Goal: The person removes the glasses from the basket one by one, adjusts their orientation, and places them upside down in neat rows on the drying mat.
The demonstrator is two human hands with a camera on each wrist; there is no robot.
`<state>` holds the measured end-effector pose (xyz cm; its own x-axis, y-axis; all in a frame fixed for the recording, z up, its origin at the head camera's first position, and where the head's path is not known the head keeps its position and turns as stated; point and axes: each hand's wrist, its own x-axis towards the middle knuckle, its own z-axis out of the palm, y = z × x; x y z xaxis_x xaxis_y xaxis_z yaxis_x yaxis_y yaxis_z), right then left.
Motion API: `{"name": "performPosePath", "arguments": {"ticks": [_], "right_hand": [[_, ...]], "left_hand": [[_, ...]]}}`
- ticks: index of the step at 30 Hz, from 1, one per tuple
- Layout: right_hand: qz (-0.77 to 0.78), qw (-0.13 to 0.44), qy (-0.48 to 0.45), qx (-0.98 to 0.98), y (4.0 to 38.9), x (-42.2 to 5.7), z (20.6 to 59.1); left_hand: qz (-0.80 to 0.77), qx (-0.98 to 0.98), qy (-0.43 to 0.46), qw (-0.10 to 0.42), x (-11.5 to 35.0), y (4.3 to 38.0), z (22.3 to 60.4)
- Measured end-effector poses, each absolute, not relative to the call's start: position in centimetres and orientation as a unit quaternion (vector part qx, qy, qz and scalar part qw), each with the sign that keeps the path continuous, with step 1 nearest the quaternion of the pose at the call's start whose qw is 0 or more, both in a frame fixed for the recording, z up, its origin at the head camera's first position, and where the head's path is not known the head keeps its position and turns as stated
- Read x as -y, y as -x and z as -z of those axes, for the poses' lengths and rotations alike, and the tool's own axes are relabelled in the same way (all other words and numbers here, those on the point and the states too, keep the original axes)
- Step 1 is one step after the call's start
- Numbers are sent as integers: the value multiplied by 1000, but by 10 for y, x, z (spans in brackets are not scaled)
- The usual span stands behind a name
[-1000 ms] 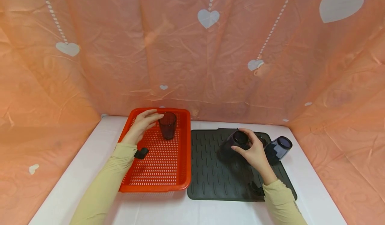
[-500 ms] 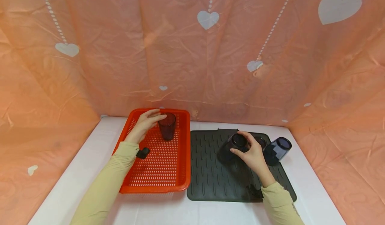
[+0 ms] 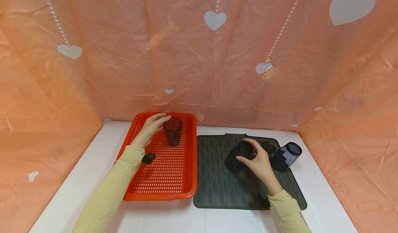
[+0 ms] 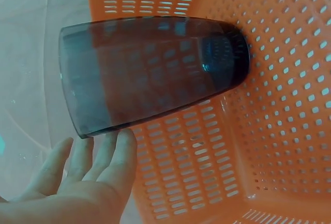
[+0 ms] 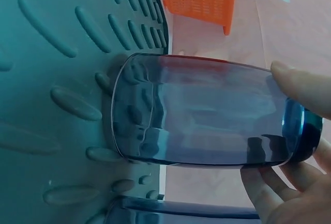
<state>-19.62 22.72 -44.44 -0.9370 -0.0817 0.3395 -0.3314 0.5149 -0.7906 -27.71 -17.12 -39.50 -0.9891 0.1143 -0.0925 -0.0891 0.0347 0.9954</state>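
Observation:
My right hand [image 3: 260, 162] pinches a dark tinted drinking glass [image 3: 234, 158] near its base, thumb on one side and fingers on the other. That glass is upside down, its rim at the ribbed dark mat [image 3: 214, 177], as the right wrist view shows. My left hand [image 3: 150, 129] is at the back of the orange-red plastic basket [image 3: 192, 157], its fingers loosely extended beside a second tinted glass [image 3: 173, 132]. In the left wrist view this glass [image 4: 150, 74] stands mouth up in the basket [image 4: 289, 110], with the left fingertips right at its side near the rim.
Two more tinted glasses stand upside down on the mat right of my right hand, one further back [image 3: 268, 148] and one near the mat's right edge [image 3: 286, 156]. The white table [image 3: 161, 217] meets a heart-printed orange curtain [image 3: 214, 70] behind.
My right hand and the glass it holds have shifted slightly left, so more of the glass at the back shows. The left hand has moved only a little beside its glass.

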Motion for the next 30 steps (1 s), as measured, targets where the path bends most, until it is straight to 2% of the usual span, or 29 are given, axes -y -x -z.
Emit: {"name": "performPosePath", "arguments": {"ticks": [12,30], "right_hand": [[-471,124,-120,865,201,-227,452],[-484,107,-124,860,204,-224,457]], "left_hand": [[-658,-750,-13,59,171,286,407],[-584,-808,-45,65,163,289,417]]}}
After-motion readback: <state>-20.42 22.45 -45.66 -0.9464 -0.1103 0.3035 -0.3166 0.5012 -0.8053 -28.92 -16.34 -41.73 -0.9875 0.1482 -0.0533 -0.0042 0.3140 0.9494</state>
